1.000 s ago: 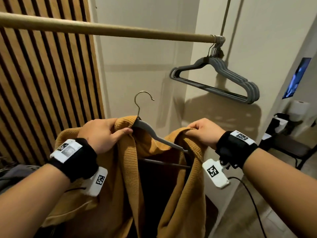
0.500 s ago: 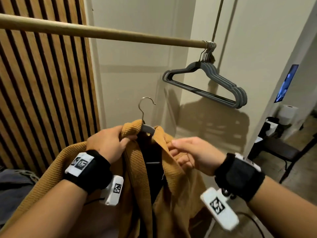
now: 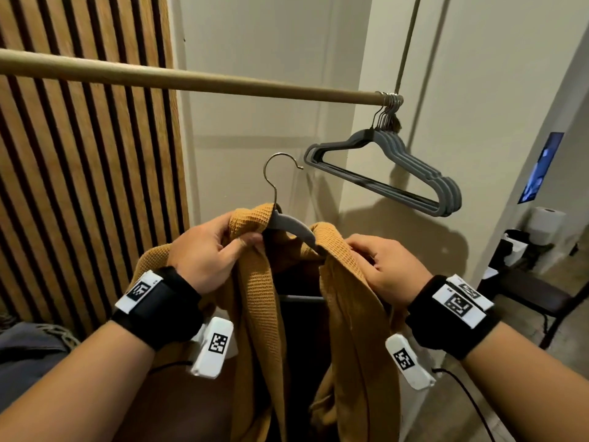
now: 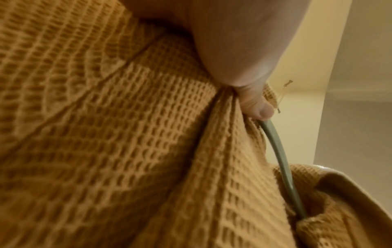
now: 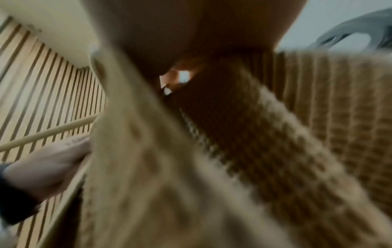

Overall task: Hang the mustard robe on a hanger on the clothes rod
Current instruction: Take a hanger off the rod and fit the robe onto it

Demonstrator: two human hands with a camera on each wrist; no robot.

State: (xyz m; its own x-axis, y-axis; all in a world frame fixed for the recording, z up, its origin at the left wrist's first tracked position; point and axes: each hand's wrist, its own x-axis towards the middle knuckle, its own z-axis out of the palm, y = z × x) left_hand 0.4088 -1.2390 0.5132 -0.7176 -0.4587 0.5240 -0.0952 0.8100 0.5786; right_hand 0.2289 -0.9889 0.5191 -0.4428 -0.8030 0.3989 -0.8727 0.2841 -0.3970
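The mustard waffle-weave robe hangs draped over a grey hanger with a metal hook, held below the wooden clothes rod. My left hand grips the robe's left collar together with the hanger's shoulder; in the left wrist view a fingertip presses the cloth against the grey hanger arm. My right hand holds the robe's right collar edge at the hanger's other shoulder. The right wrist view is blurred and filled with robe fabric.
Several empty grey hangers hang bunched at the rod's right end. A slatted wood panel covers the wall at left, with a white wall behind. A dark chair and a paper roll stand at right.
My right hand moved back onto the robe's right collar and spread it over the hanger's right shoulder. Robe and hanger rose a little; the left hand kept its grip.
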